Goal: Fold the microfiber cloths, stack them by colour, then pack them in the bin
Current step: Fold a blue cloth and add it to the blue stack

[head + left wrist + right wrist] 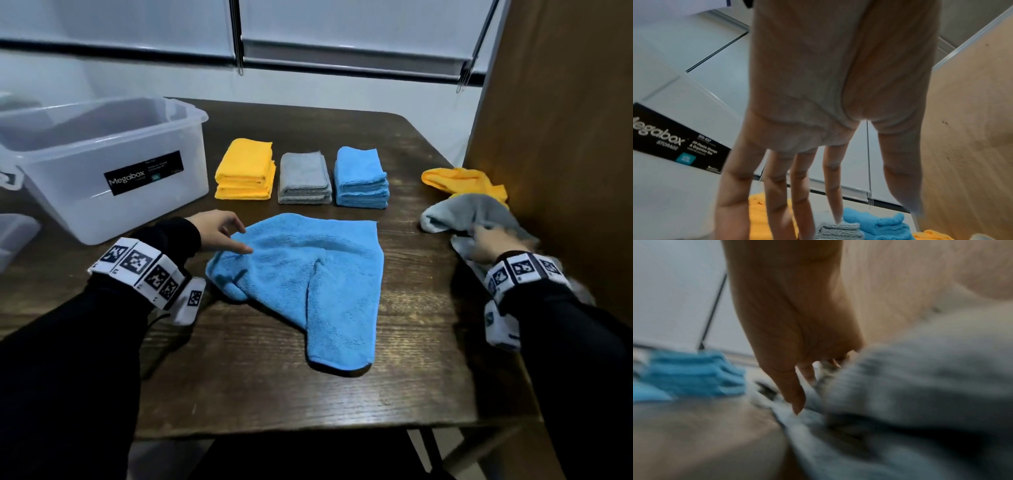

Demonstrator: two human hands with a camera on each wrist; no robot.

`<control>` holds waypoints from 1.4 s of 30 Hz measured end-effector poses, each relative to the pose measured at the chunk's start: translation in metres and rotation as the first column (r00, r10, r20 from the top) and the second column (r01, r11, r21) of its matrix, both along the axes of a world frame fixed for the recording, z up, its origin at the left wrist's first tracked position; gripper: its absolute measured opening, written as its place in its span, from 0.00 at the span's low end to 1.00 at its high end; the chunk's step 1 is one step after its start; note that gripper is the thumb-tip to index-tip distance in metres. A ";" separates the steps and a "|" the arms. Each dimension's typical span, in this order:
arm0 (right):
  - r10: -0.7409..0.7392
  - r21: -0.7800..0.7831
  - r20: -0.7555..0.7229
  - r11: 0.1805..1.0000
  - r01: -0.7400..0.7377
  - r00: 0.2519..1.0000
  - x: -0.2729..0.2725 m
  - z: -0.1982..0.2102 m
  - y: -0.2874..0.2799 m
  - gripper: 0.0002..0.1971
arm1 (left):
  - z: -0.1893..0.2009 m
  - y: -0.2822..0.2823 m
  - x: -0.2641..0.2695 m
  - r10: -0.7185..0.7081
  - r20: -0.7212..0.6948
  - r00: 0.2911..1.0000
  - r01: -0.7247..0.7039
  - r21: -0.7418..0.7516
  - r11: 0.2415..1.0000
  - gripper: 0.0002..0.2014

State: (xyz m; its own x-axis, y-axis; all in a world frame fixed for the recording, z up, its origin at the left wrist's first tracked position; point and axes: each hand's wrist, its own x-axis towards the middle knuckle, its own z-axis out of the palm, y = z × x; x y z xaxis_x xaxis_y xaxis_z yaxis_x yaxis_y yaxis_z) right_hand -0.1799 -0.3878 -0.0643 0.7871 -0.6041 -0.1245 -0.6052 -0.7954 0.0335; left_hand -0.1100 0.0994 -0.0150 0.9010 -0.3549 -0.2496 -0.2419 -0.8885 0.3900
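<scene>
One black label (144, 173) on the clear bin (51, 164) reads "Megabox".

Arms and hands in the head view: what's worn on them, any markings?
Both arms are in black long sleeves. Each wrist carries a white band of blocky segments printed with black square fiducial tags, plus a white tagged block hanging under the wrist. The left hand and right hand are bare: no gloves. No cables clearly visible.

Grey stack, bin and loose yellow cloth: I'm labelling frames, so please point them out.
Grey stack (303, 171): head view, top cloth.
Bin (68, 200): head view, front wall.
Loose yellow cloth (455, 180): head view, crumpled middle.
</scene>
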 end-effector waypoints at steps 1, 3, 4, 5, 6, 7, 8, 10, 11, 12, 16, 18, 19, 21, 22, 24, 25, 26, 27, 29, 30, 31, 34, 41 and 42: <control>0.037 0.010 -0.007 0.999 -0.036 0.999 0.000 0.012 0.022 0.31 | -0.001 0.000 -0.001 0.007 0.000 1.000 -0.007 0.073 0.997 0.29; 0.167 0.049 -0.048 0.985 -0.165 0.985 -0.002 0.034 0.072 0.32 | -0.001 -0.004 -0.004 0.014 -0.041 0.999 -0.005 0.203 0.979 0.34; 0.245 0.082 -0.063 0.967 -0.239 0.968 -0.003 0.040 0.096 0.32 | 0.000 -0.005 -0.007 0.021 -0.083 0.996 0.001 0.255 0.967 0.35; 0.316 0.121 -0.078 0.944 -0.306 0.946 -0.005 0.043 0.117 0.32 | 0.000 -0.007 -0.009 0.027 -0.127 0.991 0.011 0.294 0.956 0.33; 0.370 0.163 -0.099 0.922 -0.352 0.924 -0.010 0.047 0.140 0.33 | 0.001 -0.010 -0.013 0.039 -0.159 0.986 0.013 0.318 0.948 0.29; 0.415 0.207 -0.118 0.899 -0.387 0.902 -0.014 0.047 0.159 0.34 | 0.002 -0.012 -0.017 0.058 -0.181 0.982 0.004 0.327 0.945 0.23; 0.457 0.243 -0.134 0.875 -0.418 0.880 -0.021 0.050 0.179 0.36 | 0.001 -0.014 -0.019 0.068 -0.197 0.978 0.001 0.332 0.943 0.19; 0.515 0.257 -0.200 0.848 -0.463 0.833 -0.031 0.053 0.207 0.43 | -0.001 -0.013 -0.020 0.048 -0.204 0.978 0.024 0.336 0.942 0.16; 0.541 0.268 -0.244 0.835 -0.481 0.805 -0.035 0.053 0.217 0.46 | -0.003 -0.011 -0.020 0.027 -0.184 0.982 0.036 0.329 0.944 0.17; 0.564 0.279 -0.301 0.824 -0.494 0.769 -0.039 0.053 0.225 0.48 | -0.006 -0.011 -0.018 0.010 -0.146 0.989 0.039 0.328 0.944 0.22; 0.639 0.285 -0.463 0.764 -0.579 0.614 -0.044 0.049 0.249 0.40 | -0.016 -0.013 -0.008 -0.039 -0.016 0.999 0.041 0.169 0.985 0.19; 0.652 0.230 -0.459 0.744 -0.627 0.604 -0.044 0.044 0.248 0.30 | -0.015 -0.014 -0.004 0.032 0.003 0.999 -0.031 -0.095 0.995 0.14; 0.657 0.197 -0.424 0.738 -0.645 0.623 -0.043 0.042 0.244 0.24 | -0.013 -0.014 -0.001 0.063 0.018 0.998 -0.058 -0.222 0.973 0.12; 0.657 0.148 -0.312 0.747 -0.648 0.686 -0.040 0.044 0.231 0.13 | -0.004 -0.011 0.003 0.139 0.039 0.989 -0.111 -0.410 0.905 0.15; 0.642 0.144 -0.243 0.766 -0.627 0.728 -0.037 0.045 0.222 0.10 | 0.001 -0.011 0.003 0.187 0.014 0.982 -0.157 -0.486 0.860 0.14; 0.568 0.200 -0.050 0.812 -0.549 0.822 -0.028 0.050 0.201 0.12 | 0.013 -0.007 0.004 0.289 -0.069 0.955 -0.262 -0.653 0.710 0.18; 0.503 0.245 0.102 0.823 -0.512 0.858 -0.024 0.053 0.190 0.11 | 0.017 -0.005 0.004 0.339 -0.134 0.931 -0.324 -0.731 0.601 0.23; 0.425 0.272 0.286 0.823 -0.498 0.859 -0.019 0.056 0.179 0.08 | 0.025 -0.002 0.001 0.370 -0.215 0.904 -0.378 -0.807 0.454 0.25; 0.312 0.298 0.465 0.826 -0.478 0.828 -0.018 0.060 0.169 0.07 | 0.032 0.001 -0.003 0.363 -0.299 0.883 -0.410 -0.868 0.282 0.25; 0.055 0.380 0.720 0.803 -0.459 0.691 -0.018 0.073 0.156 0.09 | 0.050 0.005 -0.011 0.250 -0.413 0.876 -0.422 -0.906 -0.017 0.20; -0.090 0.467 0.780 0.743 -0.479 0.620 -0.019 0.083 0.154 0.10 | 0.059 0.008 -0.015 0.207 -0.433 0.878 -0.420 -0.902 -0.103 0.18; -0.246 0.575 0.787 0.627 -0.526 0.566 -0.021 0.092 0.155 0.11 | 0.068 0.011 -0.020 0.170 -0.428 0.887 -0.405 -0.901 -0.154 0.17; -0.533 0.676 0.705 0.306 -0.671 0.468 -0.031 0.121 0.162 0.12 | 0.091 0.019 -0.034 0.110 -0.368 0.923 -0.335 -0.911 -0.240 0.14; -0.722 0.380 0.688 0.276 -0.883 0.070 -0.067 0.166 0.175 0.05 | 0.131 0.033 -0.058 0.245 -0.118 0.962 -0.072 -0.979 -0.189 0.11; -0.715 0.369 0.697 0.294 -0.882 0.053 -0.067 0.170 0.174 0.05 | 0.133 0.036 -0.057 0.228 -0.120 0.966 -0.072 -0.975 -0.209 0.10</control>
State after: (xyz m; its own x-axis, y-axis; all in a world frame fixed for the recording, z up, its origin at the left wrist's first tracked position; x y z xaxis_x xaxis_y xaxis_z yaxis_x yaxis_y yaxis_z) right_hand -0.2469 -0.2136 0.1060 0.6326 -0.6616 0.4026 0.6536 0.1772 -0.7358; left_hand -0.1669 0.1358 0.1180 0.9579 0.0421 0.2839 -0.2660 0.5012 0.8234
